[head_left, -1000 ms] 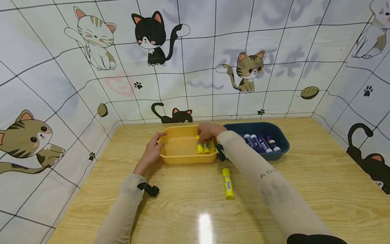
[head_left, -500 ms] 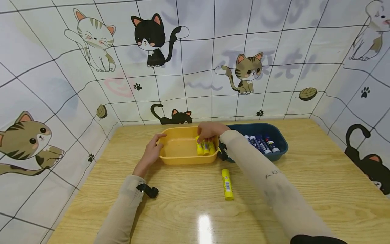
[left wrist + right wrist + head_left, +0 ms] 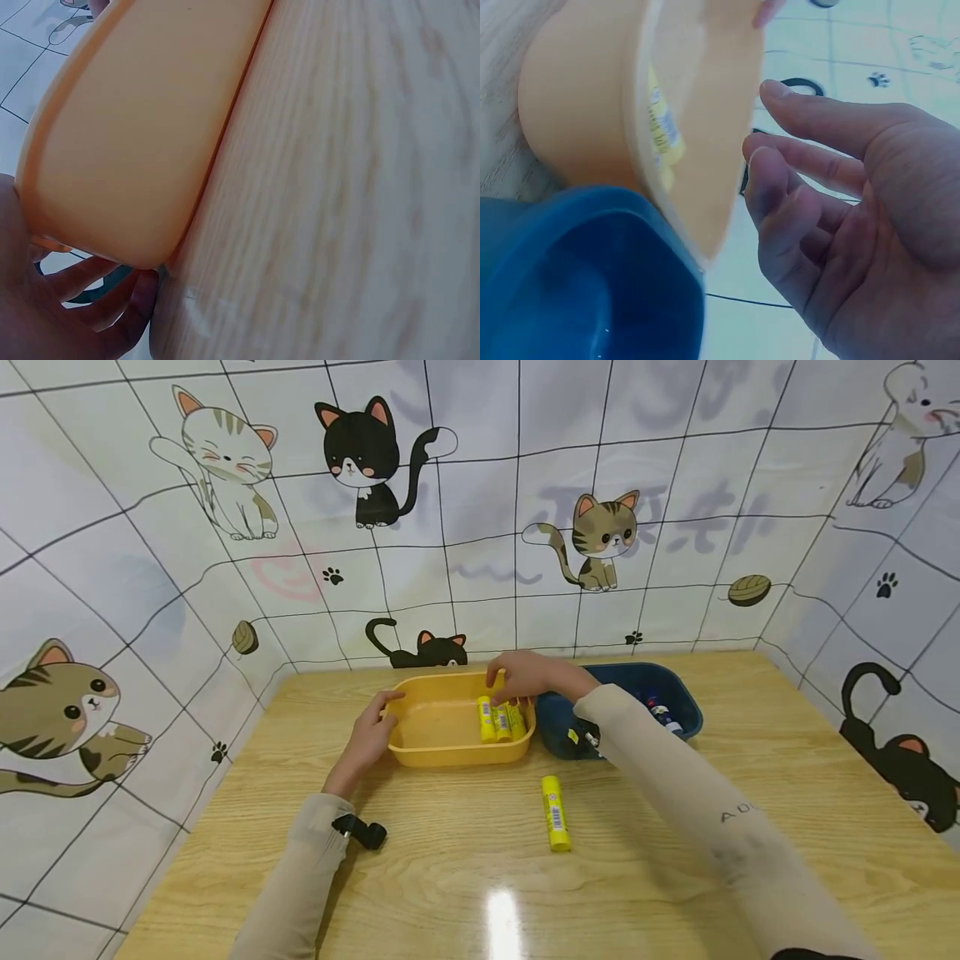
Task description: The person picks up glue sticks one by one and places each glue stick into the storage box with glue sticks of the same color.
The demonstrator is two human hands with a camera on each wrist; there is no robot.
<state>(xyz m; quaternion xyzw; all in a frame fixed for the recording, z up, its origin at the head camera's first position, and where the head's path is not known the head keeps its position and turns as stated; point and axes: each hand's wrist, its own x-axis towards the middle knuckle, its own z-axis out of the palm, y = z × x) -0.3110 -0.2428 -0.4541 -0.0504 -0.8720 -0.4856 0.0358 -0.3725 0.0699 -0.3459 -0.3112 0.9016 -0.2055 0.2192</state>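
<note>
My left hand [image 3: 365, 737] grips the left end of a yellow plastic basket [image 3: 457, 757], its fingers at the rim and outer wall. In the left wrist view, the left hand [image 3: 82, 307] lies around the basket's corner. Above the basket's right end, my right hand [image 3: 536, 675] hovers with fingers loosely bent and holding nothing. Below it, several yellow glue sticks [image 3: 486, 722] lie side by side at the basket's right end. In the right wrist view, a yellow glue stick [image 3: 665, 124] shows through the basket opening, and the right hand [image 3: 840, 210] is apart from it.
A dark blue basket [image 3: 555, 731] touches the yellow one on the right; blue-and-white glue sticks [image 3: 663, 714] inside it are partly hidden by my right sleeve. Another yellow glue stick [image 3: 556, 814] lies on the wooden table [image 3: 450, 852]. A cat-print cloth [image 3: 487, 502] stands behind.
My right hand has lifted off the yellow glue sticks and shifted slightly right, its forearm now covering more of the blue basket. The left hand stays at the yellow basket.
</note>
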